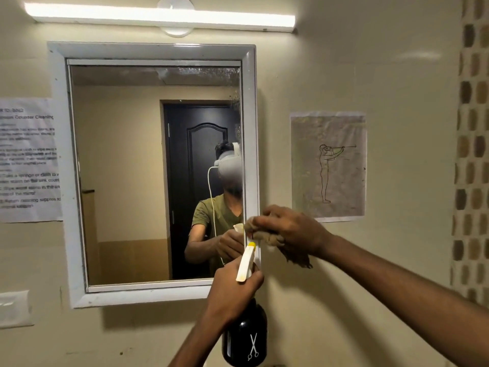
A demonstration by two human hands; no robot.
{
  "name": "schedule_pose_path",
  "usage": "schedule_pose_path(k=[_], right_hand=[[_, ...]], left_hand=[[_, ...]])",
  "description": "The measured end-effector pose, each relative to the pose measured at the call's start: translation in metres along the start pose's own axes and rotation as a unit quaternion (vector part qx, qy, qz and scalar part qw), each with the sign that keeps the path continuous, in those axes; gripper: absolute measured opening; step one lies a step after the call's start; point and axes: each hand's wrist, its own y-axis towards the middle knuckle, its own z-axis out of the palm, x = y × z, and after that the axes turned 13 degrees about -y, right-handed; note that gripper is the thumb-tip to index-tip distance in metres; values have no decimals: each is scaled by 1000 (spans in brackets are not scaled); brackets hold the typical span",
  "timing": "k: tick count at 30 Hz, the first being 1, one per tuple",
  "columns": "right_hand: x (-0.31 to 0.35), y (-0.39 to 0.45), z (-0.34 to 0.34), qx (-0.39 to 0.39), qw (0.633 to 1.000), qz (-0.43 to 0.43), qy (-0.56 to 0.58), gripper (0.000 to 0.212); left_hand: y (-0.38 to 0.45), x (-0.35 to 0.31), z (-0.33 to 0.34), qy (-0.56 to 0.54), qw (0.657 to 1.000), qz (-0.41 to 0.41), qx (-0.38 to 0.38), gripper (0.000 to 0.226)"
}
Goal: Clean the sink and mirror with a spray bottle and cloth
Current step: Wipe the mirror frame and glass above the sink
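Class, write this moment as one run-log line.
left hand: holds spray bottle | right hand: presses cloth on mirror frame | sink: unseen

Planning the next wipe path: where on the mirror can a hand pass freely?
Free: the mirror glass left and centre, from left frame to the door reflection. Crowded: lower right edge, where the right hand presses the cloth on the frame and the left hand holds the bottle.

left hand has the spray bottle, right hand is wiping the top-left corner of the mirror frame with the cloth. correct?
Not quite. In the head view the right hand presses the cloth against the lower right edge of the mirror frame, not the top-left corner. The left hand does hold the spray bottle.
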Motion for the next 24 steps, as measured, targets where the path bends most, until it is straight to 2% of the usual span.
schedule_pose_path(k=[4, 8, 10, 13, 17, 20, 22, 24], right_hand=[[-9, 8, -8, 20, 1000, -12, -11, 36], [-40, 56, -37, -56, 992, 115, -22, 43], [-44, 68, -43, -75, 987, 142, -21, 45], [-21, 41, -23, -66, 992, 107, -26, 38], [38, -27, 14, 41, 999, 9, -25, 24], [41, -32, 14, 83, 995, -34, -44, 24], [27, -17, 5, 66, 997, -18, -35, 24], [10, 7, -10, 23, 999, 42, -25, 28]], left_hand=[[-4, 3, 1, 14, 1000, 3, 5, 33], [-3, 8, 4, 13, 1000, 4, 4, 33], [-4, 12, 6, 15, 1000, 7, 1, 33], [-7, 21, 5, 17, 1000, 1, -6, 32], [-18, 30, 1, 23, 999, -26, -5, 28], [-26, 35, -1, 30, 999, -41, 9, 29], [-29, 35, -1, 35, 999, -39, 13, 31], [-29, 35, 0, 38, 999, -33, 15, 30]])
